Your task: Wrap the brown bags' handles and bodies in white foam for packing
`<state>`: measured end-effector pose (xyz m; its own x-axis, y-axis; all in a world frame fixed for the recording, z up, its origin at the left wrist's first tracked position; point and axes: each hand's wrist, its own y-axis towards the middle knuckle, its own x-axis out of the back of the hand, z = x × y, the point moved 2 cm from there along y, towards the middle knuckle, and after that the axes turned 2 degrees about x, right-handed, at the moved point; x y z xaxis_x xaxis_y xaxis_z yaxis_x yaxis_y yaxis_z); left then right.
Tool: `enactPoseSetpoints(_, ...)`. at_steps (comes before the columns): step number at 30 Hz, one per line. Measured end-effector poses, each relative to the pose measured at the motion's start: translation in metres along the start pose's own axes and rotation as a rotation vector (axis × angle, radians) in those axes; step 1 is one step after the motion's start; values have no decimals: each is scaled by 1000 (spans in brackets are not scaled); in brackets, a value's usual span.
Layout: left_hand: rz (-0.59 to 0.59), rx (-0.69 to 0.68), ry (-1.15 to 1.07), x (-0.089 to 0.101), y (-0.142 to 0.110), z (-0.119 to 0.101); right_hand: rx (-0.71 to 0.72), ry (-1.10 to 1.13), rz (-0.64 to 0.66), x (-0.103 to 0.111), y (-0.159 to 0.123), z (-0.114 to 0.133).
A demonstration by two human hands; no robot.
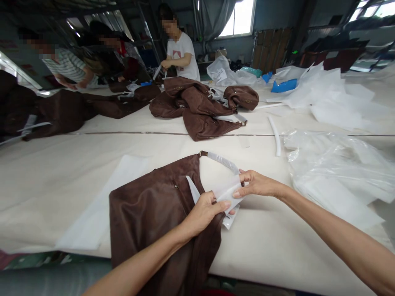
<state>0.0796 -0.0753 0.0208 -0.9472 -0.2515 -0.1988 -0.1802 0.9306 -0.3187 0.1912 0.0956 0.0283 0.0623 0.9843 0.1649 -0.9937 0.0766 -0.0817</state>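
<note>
A brown leather bag (pixel 154 205) lies flat in front of me on the white table (pixel 277 242), hanging partly over the near edge. Its strap (pixel 222 161) is wrapped in white foam sheet. My left hand (pixel 202 211) pinches the white wrapping (pixel 226 192) against the bag's right edge, fingers closed. My right hand (pixel 257 185) grips the same wrapping from the right, fingers closed on it. A white sheet (pixel 101 205) lies under the bag's left side.
Several brown bags (pixel 200 107) are piled mid-table. Clear plastic bags (pixel 336 172) and white sheets (pixel 327 94) lie at right, a white foam tube (pixel 275 135) between. Three people work at the far side, one in a white shirt (pixel 182 53).
</note>
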Motion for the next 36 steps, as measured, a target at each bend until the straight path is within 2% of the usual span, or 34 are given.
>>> enactPoseSetpoints(5, -68, -84, -98, 2, 0, 3, 17, 41, -90, -5, -4, -7)
enactPoseSetpoints(11, -73, -101, -65, 1, -2, 2, 120, 2, -76, -10, -12, -7)
enactPoseSetpoints(17, -30, 26, -78, 0, -1, 0, 199, -78, 19, -10, -18, -3)
enactPoseSetpoints(23, 81, 97, -258, 6, 1, 0, 238, -226, 33, -9, -17, -6)
enactPoseSetpoints(27, 77, 165, -169, 7, 3, 4, 238, -234, 62, -8, -14, 0)
enactPoseSetpoints(30, 70, 158, -92, 7, 5, 5, 227, -205, 64, -8, -11, 2)
enactPoseSetpoints(33, 53, 124, -43, 7, 6, 6, 229, -202, -4, -10, -14, -3)
enactPoseSetpoints(36, -8, 135, 5, 10, 6, 10, 213, -167, -219, -12, -35, -10)
